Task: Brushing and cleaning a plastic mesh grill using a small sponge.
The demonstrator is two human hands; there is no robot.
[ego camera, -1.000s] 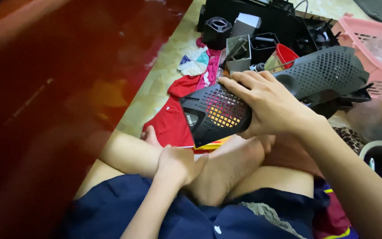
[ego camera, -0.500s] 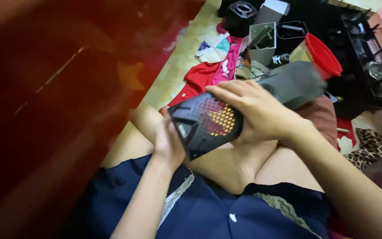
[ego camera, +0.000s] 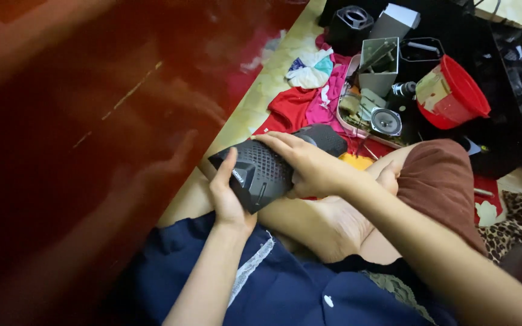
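Observation:
A black speaker housing with a perforated grille (ego camera: 267, 166) lies across my lap, tilted with one end pointing toward the red wall. My left hand (ego camera: 228, 196) cups its near end from below, thumb up along the side. My right hand (ego camera: 309, 169) wraps over the top of the grille, fingers spread toward the far end. Both hands hold the housing above my crossed legs.
A glossy red wall (ego camera: 80, 139) fills the left. Beyond my knee lie red and pink cloths (ego camera: 309, 102), a tray of parts with a small round speaker driver (ego camera: 386, 121), a grey metal box (ego camera: 379, 63), a red bucket (ego camera: 454, 93) and black speaker casings (ego camera: 351, 21).
The speaker housing has swung down and left onto my lap, its orange-lit inside turned out of view. My left hand has risen from my leg and now grips its near end.

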